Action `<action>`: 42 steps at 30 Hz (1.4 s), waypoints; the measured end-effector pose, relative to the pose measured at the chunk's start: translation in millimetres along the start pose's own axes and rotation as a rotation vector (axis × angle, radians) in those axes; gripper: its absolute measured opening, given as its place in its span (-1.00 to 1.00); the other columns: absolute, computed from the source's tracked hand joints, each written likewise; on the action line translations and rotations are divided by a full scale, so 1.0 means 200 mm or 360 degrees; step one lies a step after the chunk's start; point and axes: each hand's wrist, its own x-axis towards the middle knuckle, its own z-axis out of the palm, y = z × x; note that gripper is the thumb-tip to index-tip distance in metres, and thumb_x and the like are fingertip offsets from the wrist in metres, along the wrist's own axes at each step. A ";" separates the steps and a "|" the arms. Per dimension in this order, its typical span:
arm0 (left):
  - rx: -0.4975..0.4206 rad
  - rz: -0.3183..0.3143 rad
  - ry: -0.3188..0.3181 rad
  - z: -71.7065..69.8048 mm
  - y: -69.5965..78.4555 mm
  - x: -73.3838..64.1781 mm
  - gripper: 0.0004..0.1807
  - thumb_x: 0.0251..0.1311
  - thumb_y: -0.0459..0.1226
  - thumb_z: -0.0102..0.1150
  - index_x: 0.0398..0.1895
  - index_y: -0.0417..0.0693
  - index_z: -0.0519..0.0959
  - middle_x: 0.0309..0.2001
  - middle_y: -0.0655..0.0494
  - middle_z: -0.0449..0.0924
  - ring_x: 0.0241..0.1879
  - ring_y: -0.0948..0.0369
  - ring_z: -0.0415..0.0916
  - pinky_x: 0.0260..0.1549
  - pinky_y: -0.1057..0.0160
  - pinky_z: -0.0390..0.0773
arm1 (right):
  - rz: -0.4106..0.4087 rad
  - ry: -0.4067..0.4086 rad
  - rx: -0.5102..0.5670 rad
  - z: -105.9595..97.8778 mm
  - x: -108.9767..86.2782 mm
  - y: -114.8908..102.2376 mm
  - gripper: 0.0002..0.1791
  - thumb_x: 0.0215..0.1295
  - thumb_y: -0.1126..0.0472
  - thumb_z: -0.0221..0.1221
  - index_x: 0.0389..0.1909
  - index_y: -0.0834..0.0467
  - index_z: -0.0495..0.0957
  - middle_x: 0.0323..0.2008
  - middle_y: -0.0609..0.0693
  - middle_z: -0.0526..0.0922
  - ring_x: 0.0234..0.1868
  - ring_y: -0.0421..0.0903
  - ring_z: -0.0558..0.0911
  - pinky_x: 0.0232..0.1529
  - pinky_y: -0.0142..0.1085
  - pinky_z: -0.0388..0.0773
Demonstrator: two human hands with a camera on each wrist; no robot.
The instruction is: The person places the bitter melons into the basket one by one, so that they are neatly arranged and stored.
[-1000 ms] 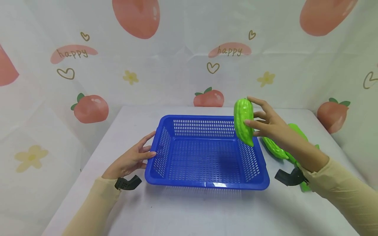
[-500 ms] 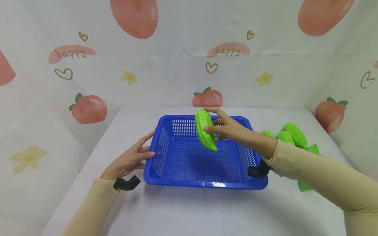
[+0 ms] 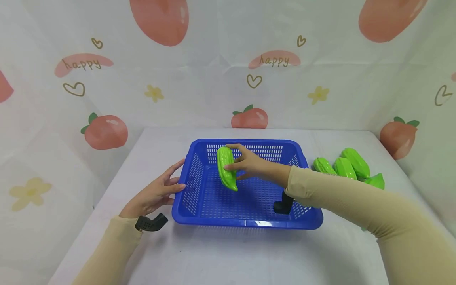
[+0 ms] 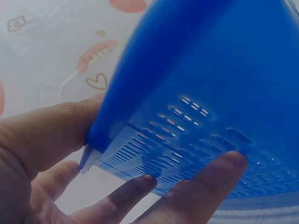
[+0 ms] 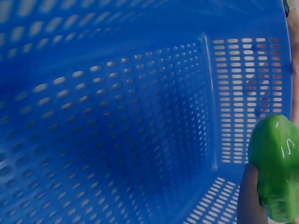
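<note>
A glossy, ridged green bitter melon (image 3: 225,168) hangs tip-down over the left part of the blue perforated basket (image 3: 246,223). My right hand (image 3: 247,163) pinches it from the right, between the thumb and the other fingers. In the right wrist view the bitter melon (image 5: 275,163) appears at the lower right, above the basket's bare floor (image 5: 140,121). At the basket's left rim, my left hand (image 3: 156,194) grips the edge. The left wrist view shows its fingers (image 4: 205,186) spread against the basket's outer wall (image 4: 224,121), under the rim.
Several more bitter melons (image 3: 344,168) lie on the white table (image 3: 221,257) to the right of the basket, partly hidden behind my right sleeve (image 3: 342,198). A white backdrop curtain (image 3: 199,71) printed with fruit stands behind and beside the table.
My right hand has carried the bitter melon leftward from the basket's right edge and lowered it over the left part. The left hand has stayed at the rim.
</note>
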 end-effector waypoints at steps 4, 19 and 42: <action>0.0022 -0.0011 0.0022 0.00 0.00 -0.01 -0.07 0.31 -0.24 0.17 0.51 0.54 -0.19 0.45 -0.23 0.12 0.10 -0.10 0.53 -0.05 -0.16 0.60 | 0.0049 0.0033 0.0108 0.04 0.07 0.03 -0.13 0.26 0.39 0.21 0.49 -0.07 0.01 0.14 0.40 0.41 0.07 0.27 0.58 -0.03 0.05 0.63; -0.0022 0.0018 -0.0007 0.00 0.01 -0.02 -0.03 0.30 -0.28 0.17 0.53 0.49 -0.24 0.42 -0.28 0.15 0.08 -0.06 0.57 -0.03 -0.14 0.60 | 0.0102 0.0143 0.0274 0.17 0.26 0.14 -0.14 0.25 0.40 0.22 0.48 -0.03 0.02 0.14 0.38 0.42 0.06 0.30 0.59 0.05 0.12 0.57; 0.0011 -0.0015 -0.0007 0.00 0.00 -0.01 -0.08 0.34 -0.25 0.13 0.51 0.57 -0.21 0.47 -0.21 0.09 0.14 -0.15 0.51 -0.05 -0.16 0.60 | 0.0123 0.0124 0.0057 0.18 0.36 0.23 -0.23 0.24 0.22 0.28 0.42 0.00 0.15 0.18 0.29 0.44 -0.03 0.13 0.65 -0.11 -0.11 0.67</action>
